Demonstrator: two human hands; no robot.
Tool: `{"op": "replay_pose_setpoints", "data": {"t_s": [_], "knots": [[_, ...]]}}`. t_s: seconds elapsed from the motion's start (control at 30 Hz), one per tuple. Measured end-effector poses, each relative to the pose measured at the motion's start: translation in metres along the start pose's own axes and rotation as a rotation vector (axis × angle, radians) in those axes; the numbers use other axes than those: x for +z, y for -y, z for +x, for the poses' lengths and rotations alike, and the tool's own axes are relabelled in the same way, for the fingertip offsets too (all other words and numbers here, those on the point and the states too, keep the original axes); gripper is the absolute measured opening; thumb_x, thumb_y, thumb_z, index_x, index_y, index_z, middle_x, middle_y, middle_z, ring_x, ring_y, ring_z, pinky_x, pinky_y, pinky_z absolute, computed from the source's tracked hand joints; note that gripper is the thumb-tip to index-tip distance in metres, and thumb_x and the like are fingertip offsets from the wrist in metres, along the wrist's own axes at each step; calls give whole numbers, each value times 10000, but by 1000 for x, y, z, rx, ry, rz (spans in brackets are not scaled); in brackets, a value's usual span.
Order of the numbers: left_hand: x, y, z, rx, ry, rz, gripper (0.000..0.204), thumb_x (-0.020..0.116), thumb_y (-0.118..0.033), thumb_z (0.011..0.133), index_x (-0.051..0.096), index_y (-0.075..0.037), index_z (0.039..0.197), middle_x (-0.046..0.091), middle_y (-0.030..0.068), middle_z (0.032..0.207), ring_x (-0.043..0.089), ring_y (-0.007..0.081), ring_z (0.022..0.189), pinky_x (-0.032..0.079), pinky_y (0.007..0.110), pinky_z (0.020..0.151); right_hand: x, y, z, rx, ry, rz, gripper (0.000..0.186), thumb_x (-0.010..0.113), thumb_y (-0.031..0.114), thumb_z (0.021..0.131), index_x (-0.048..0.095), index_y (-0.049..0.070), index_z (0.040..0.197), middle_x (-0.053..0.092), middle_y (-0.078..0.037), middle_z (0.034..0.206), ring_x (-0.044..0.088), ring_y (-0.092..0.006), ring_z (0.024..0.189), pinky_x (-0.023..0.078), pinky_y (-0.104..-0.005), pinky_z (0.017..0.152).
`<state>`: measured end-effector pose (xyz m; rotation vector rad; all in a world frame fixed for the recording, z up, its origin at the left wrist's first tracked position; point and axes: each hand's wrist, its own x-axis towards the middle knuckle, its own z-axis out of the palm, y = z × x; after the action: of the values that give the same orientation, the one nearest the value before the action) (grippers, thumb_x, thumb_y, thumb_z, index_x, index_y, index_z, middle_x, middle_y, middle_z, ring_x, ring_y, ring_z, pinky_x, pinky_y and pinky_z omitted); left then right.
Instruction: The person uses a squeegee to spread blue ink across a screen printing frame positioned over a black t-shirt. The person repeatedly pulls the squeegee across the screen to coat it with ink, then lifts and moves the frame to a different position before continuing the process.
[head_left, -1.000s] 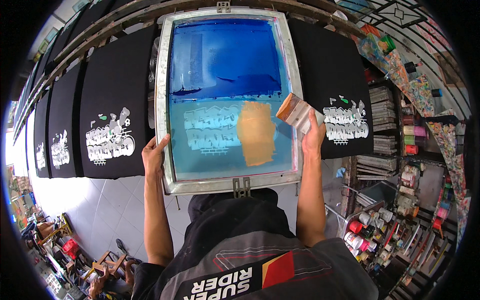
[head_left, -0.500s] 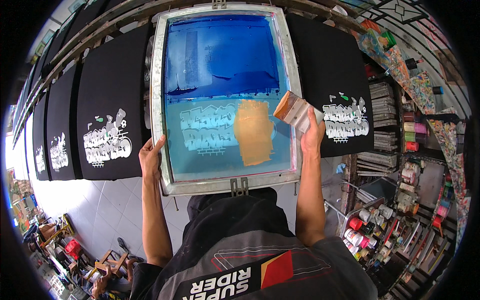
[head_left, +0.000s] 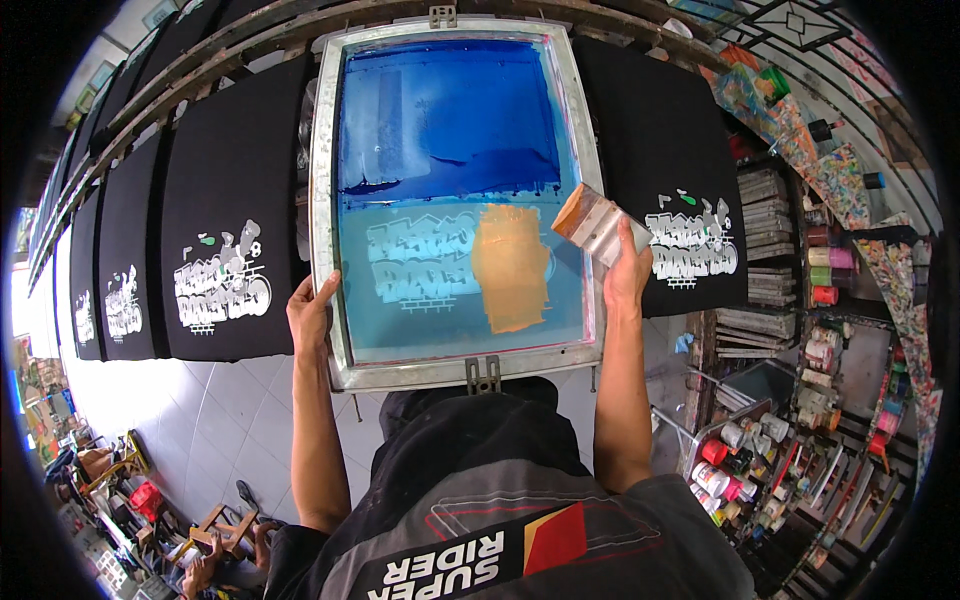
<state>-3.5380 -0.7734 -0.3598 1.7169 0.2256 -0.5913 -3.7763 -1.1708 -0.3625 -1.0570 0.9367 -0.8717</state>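
A silkscreen frame (head_left: 324,150) with a metal rim lies over a black shirt board in front of me. Deep blue mesh coating (head_left: 480,110) fills its far half. Across the paler near half runs a lettering stencil (head_left: 415,255), partly covered by an orange-tan patch (head_left: 512,270). My left hand (head_left: 312,308) grips the frame's left rim, thumb on top and fingers hidden beneath. In my right hand (head_left: 626,272) is a small squeegee (head_left: 598,225) with orange-brown on its blade end. That hand is close to the right rim; whether it also touches the rim, I cannot tell.
Black shirts (head_left: 235,150) with grey-white lettering prints lie on boards at both sides, along a rail (head_left: 240,40). Paint tubs (head_left: 712,478) crowd a rack at the lower right. At lower left another person's hand (head_left: 200,570) shows near a wooden stool (head_left: 222,530).
The frame, both hands and the left shirts sit slightly further right in the picture. Both grips look the same.
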Motion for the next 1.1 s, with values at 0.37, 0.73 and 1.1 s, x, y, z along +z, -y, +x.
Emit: {"op": "replay_pose_setpoints", "data": {"t_s": [0.37, 0.73, 1.1], "knots": [[-5, -4, 0, -45, 147, -8, 353, 757, -282, 969, 721, 5, 1170, 725, 18, 975, 637, 67, 821, 505, 240, 733, 78, 47, -52, -768, 640, -1143, 301, 827, 83, 739, 729, 90, 1024, 762, -66, 969, 704, -276, 924, 468, -421, 930], [-6, -2, -3, -50, 120, -58, 338, 772, -265, 957, 723, 2, 1159, 728, 18, 966, 634, 64, 789, 507, 240, 692, 54, 8, -113, -865, 594, -1242, 234, 667, -6, 797, 722, 94, 1002, 718, -56, 989, 663, -272, 932, 476, -420, 870], [-4, 0, -2, -49, 109, -103, 342, 773, -232, 955, 716, 9, 1191, 740, 32, 982, 647, 70, 787, 519, 246, 695, 46, 17, -135, -858, 591, -1259, 260, 664, -50, 784, 707, 98, 993, 724, -13, 982, 684, -222, 930, 445, -417, 963]]}}
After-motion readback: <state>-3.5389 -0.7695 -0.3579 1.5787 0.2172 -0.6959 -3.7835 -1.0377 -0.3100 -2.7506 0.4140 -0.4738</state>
